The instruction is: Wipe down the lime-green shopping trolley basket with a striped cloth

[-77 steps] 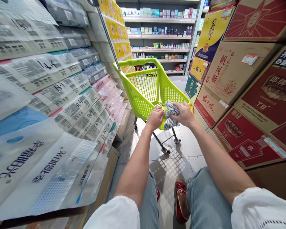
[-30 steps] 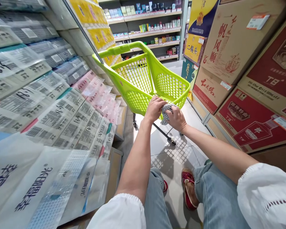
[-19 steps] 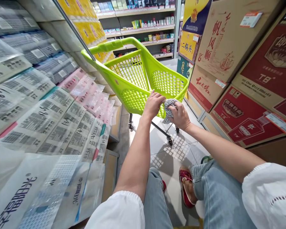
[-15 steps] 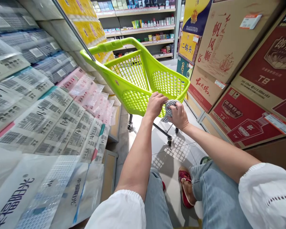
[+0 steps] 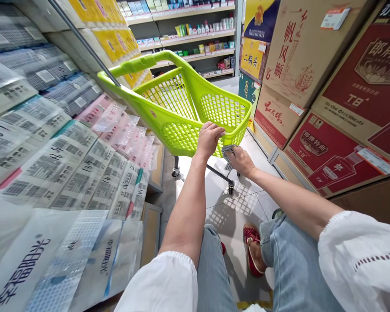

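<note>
A lime-green shopping cart [image 5: 156, 115] stands at an angle before me, its near corner under my hands. My left hand [image 5: 210, 138] is closed over the basket's top rim near that corner. Just to its right and lower, my right hand [image 5: 242, 160] grips a grey-and-white striped cloth [image 5: 228, 152]. The cloth lies against the outside of the basket's corner, bunched under the fingers. Through the perforated basket walls I see no goods inside.
Packs of paper goods [image 5: 68, 173] are stacked along the left. Liquor cartons [image 5: 331, 151] line the right side. Shelves of small bottles and boxes [image 5: 195, 56] stand behind the cart. A metal pole [image 5: 81, 39] slants across the cart's handle.
My right hand has moved down a little with the striped cloth, which sits lower on the basket's corner. My left hand stays on the rim. The view has shifted slightly.
</note>
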Tool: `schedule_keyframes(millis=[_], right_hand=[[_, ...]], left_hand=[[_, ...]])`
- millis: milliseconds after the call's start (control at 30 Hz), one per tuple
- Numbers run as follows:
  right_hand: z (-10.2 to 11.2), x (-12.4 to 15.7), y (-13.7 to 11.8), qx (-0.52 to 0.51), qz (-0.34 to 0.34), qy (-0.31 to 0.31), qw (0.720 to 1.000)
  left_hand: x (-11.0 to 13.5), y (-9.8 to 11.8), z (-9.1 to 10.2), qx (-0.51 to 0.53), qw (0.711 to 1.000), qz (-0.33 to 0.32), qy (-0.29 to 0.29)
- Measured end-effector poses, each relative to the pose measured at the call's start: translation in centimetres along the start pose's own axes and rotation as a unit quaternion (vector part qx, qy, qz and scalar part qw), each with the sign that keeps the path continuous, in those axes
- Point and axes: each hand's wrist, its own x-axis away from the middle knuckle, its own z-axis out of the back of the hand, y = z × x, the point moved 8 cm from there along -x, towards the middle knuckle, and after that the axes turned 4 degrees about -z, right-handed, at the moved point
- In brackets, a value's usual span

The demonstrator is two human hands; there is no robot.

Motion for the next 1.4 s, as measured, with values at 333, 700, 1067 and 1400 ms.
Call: schedule_keyframes(millis=[333, 700, 1067, 1400], right_hand=[[3.2, -2.9, 0.0, -0.043, -0.064, 0.029, 0.997], [0.3, -0.9, -1.8, 0.011, 0.004, -0.038, 0.999], [2.3, -3.3, -1.2, 0.008, -0.027, 0.019, 0.999], [0.9, -1.2, -1.1, -0.047, 0.048, -0.091, 0.994]], left_hand=[[-0.1, -0.5, -0.5, 0.000, 0.999, 0.038, -0.012], [0.0, -0.3, -0.1, 0.000, 0.999, 0.051, -0.016], [0.0, -0.6, -0.2, 0.016, 0.999, 0.047, -0.007], [0.2, -0.2, 0.6, -0.012, 0.998, 0.057, -0.009]])
